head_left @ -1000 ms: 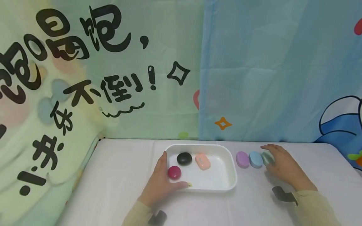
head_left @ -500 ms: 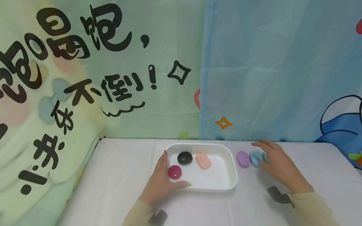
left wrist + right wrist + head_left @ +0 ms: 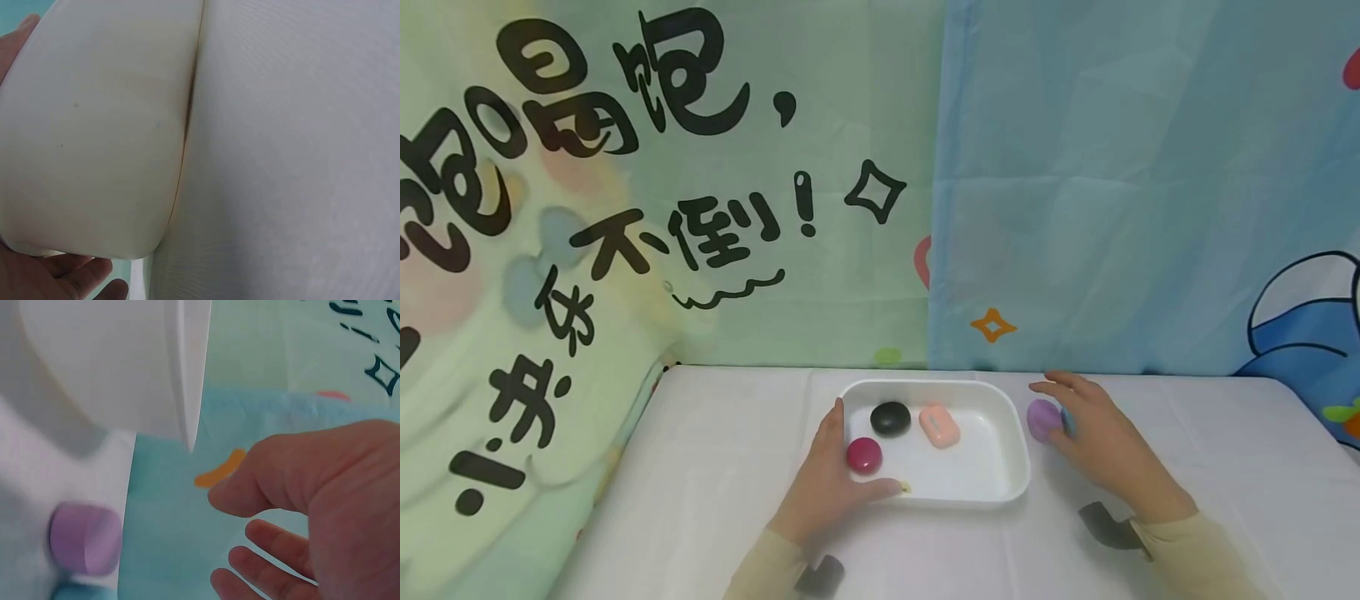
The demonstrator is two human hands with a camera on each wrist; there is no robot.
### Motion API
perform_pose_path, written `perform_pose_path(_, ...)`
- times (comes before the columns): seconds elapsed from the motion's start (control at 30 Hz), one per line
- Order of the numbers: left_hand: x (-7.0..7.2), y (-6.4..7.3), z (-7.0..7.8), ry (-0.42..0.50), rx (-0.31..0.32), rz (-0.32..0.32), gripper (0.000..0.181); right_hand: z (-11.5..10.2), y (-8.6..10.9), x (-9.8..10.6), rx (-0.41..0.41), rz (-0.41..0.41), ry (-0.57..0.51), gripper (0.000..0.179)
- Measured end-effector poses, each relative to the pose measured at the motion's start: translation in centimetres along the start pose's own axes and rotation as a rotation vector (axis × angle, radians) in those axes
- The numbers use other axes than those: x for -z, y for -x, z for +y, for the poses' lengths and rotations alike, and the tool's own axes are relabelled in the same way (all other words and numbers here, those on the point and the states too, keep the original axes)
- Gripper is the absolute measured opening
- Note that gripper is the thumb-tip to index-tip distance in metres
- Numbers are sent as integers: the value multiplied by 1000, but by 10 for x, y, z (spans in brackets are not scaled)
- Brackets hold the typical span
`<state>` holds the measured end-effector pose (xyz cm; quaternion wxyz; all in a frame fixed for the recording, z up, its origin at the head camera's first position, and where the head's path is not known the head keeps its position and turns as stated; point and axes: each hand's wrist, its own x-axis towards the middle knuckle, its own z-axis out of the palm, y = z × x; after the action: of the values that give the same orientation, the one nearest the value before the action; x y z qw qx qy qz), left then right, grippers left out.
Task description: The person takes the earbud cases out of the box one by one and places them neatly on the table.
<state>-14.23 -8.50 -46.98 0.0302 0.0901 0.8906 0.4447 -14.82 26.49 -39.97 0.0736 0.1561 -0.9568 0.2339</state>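
My left hand [image 3: 829, 479] grips the left end of a white tray [image 3: 992, 493], with the thumb over its front rim and the fingers along its left side. Inside the tray lie a smooth black oval piece [image 3: 891, 419], a round dark-red piece [image 3: 864, 456] and a pink rounded block [image 3: 940, 426]. Over the tabletop to the right hovers my right hand [image 3: 1108, 446], its thumb and fingers spread and holding nothing. A purple rounded piece [image 3: 1042, 419] shows just past its thumb. Of the blue piece [image 3: 1068, 422] beside it only a sliver shows; the pale-green piece is hidden.
A white cloth [image 3: 715, 467] covers the table. Behind the table's back edge hangs a printed fabric backdrop [image 3: 1097, 208], green on the left and blue on the right. The tray's right wall stands close to the purple piece.
My right hand has moved left from the pale-green piece, past the blue one, toward the purple piece. My left hand and the tray have stayed in place.
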Motion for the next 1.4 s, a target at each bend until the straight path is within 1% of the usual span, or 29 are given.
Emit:
perform_pose_path(0.17,2,2,3,12,4,4,136,-14,-5,-12,33,-4,-10,37)
perform_pose_path(0.33,2,2,3,23,-6,5,137,-28,-11,-24,97,0,2,45)
perform_pose_path(0.5,0,2,0,30,2,-3,137,-41,-16,-36,130,-10,28,47)
perform_pose_path(0.7,0,1,0,41,-8,0,135,-57,-22,-49,121,-27,-17,47)
perform_pose_path(0.83,0,1,0,46,-12,4,135,-68,-25,-57,119,-30,-51,41)
perform_pose_path(0.97,0,1,0,42,-13,6,135,-75,-29,-68,132,-11,-88,34)
perform_pose_path(1.07,0,1,0,32,-7,7,136,-78,-32,-76,159,6,-91,35)
perform_pose_path(1.17,0,0,1,12,-8,10,135,-80,-36,-84,187,9,-72,45)
perform_pose_path(1.3,0,0,1,-5,-13,7,133,-87,-42,-92,178,-25,-45,47)
perform_pose_path(1.4,1,0,1,-4,-7,1,132,-92,-45,-97,138,-69,-47,48)
